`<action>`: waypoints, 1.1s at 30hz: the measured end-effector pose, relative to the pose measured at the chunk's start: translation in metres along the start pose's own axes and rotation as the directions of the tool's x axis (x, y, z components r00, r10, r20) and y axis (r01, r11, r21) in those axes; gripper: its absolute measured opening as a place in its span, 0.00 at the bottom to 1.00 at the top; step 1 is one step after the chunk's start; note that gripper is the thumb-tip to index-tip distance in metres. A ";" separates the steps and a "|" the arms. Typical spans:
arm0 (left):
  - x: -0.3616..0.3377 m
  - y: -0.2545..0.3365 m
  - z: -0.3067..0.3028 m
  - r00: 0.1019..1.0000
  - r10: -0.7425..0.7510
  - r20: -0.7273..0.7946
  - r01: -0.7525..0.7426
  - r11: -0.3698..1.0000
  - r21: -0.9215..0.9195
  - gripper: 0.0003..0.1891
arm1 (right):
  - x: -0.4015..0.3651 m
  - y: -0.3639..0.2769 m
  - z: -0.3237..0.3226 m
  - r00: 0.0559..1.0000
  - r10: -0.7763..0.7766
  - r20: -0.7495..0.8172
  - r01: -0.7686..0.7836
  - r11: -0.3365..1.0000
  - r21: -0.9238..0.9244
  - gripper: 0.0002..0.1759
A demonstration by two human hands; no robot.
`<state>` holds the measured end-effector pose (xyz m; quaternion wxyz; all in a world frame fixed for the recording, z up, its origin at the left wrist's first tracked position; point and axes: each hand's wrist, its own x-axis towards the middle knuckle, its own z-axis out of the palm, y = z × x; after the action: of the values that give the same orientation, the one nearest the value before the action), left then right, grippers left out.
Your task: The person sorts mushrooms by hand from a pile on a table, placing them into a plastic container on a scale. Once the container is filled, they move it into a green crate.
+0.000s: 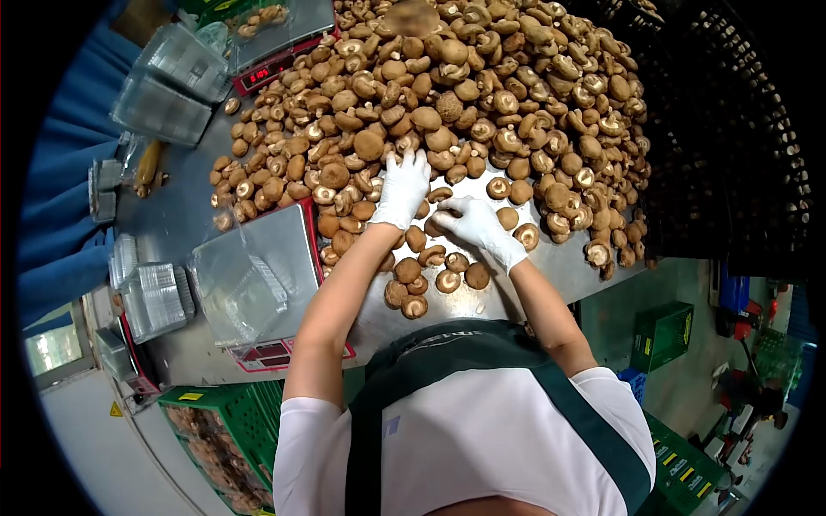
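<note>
The left hand [403, 185], in a white glove, lies flat with fingers spread on the near edge of the heap of mushrooms [447, 95], gripping nothing. The right hand [477, 225], also gloved, sits just beside it to the right, fingers curled toward a few caps at the heap's edge; whether it has one pinched I cannot tell. The brown mushrooms cover most of the far and right half of the table [172, 215], and some loose mushrooms [409, 271] lie apart, nearer the person.

They look light and fairly firm, but I judge them fragile: caps bruise and stems snap under a hard squeeze (dry caps should not slip in gloves). The best hold is probably fingertips around the rim of a cap, or a loose scoop under several at once.

Left of the hands, a clear tray [249, 279] rests on a red scale [284, 353] at the near edge. A second scale [275, 64] stands at the far left beside the heap. Stacks of clear punnets [172, 82] sit at the far left, and more punnets [155, 297] at the near left. A green crate [228, 421] stands below the table, and black crates [731, 129] rise on the right
</note>
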<state>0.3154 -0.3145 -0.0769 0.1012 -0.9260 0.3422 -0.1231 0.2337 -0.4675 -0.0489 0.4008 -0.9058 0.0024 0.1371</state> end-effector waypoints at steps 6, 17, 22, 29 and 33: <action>0.012 0.001 -0.013 0.968 0.007 0.251 0.024 0.992 -0.121 0.14 | 0.036 0.024 -0.007 0.934 -0.148 -0.326 -0.006 0.904 -0.427 0.25; 0.005 0.013 -0.014 0.954 -0.166 0.249 0.231 0.938 -0.259 0.24 | 0.011 0.051 0.009 0.842 0.023 -0.539 0.037 0.994 0.101 0.14; 0.024 0.024 0.010 0.939 -0.239 0.247 0.297 0.926 -0.235 0.18 | -0.025 0.075 -0.020 0.955 0.293 -0.038 -0.084 0.392 0.916 0.13; -0.003 0.023 -0.020 0.958 -0.270 -0.091 0.177 0.816 -0.550 0.16 | -0.064 0.056 -0.040 0.979 0.149 0.136 -0.140 0.012 0.990 0.23; -0.042 0.064 -0.072 0.966 -0.137 -0.218 -0.081 0.644 -0.761 0.14 | -0.074 0.061 -0.013 0.993 0.030 0.117 -0.121 0.157 0.980 0.22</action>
<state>0.2238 -0.3421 -0.0322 -0.3458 -0.8631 0.3576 -0.0870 0.1591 -0.5255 -0.0663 0.8841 -0.4240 0.1212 0.1543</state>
